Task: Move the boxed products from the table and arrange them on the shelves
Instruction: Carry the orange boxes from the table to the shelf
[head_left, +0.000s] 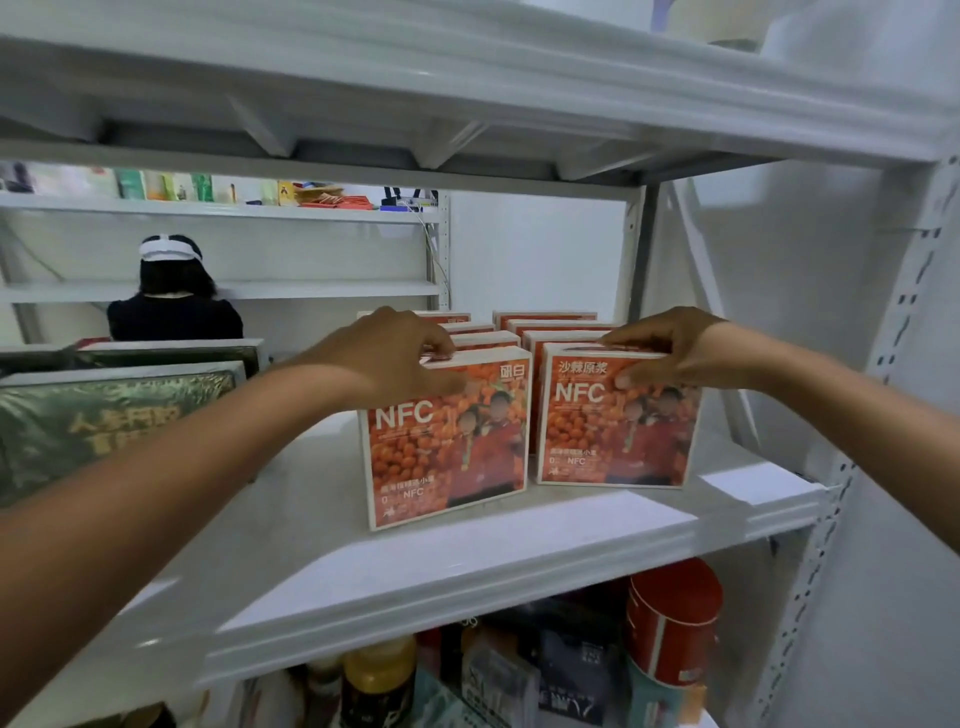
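Two flat boxes stand upright at centre frame on the white shelf (467, 566): the left box (447, 452) and the right box (618, 431). Each fronts one of the rows (556, 326) of like boxes running back toward the wall. The left hand (400, 358) pinches its box's top edge, fingers over the top and thumb on the printed face; the right hand (670, 353) grips the right box likewise. Both boxes lie directly beneath their fingers, broad faces toward the camera, thin axis pointing into the shelf. The left box sits lower in frame and slightly turned, so a rearward push seems due. The boxes are glossy printed card with pale edges; the shelf is smooth painted metal.
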